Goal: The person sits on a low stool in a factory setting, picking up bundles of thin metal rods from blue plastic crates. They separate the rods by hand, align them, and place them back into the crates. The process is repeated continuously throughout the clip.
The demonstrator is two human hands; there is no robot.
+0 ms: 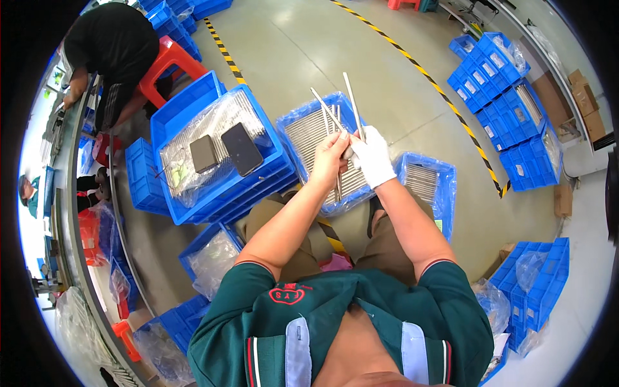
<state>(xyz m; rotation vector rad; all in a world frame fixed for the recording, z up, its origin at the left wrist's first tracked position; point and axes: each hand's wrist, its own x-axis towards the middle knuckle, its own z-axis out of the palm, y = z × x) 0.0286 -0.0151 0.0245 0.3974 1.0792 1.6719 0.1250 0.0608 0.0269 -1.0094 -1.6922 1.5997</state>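
Observation:
My bare left hand (pixel 327 158) is closed around a thin metal rod (pixel 326 108), which slants up and to the left out of the fingers. Close beside it, my white-gloved right hand (pixel 374 160) grips another metal rod (pixel 351 97) that points upward and away. The two hands nearly touch, and they hide the middle of both rods. Below them stands a blue crate (pixel 282 127) lined with clear plastic, holding rows of similar silvery rods (pixel 302 145). A few rods lie crosswise on top of these rows, partly behind my hands.
On the left, stacked blue crates (pixel 225 193) carry plastic-wrapped rods and two dark phones (pixel 242 149). Another rod-filled crate (pixel 449 193) stands right. A person in black (pixel 113 51) bends beside a red stool (pixel 169 64). More crates (pixel 496 71) line the right wall.

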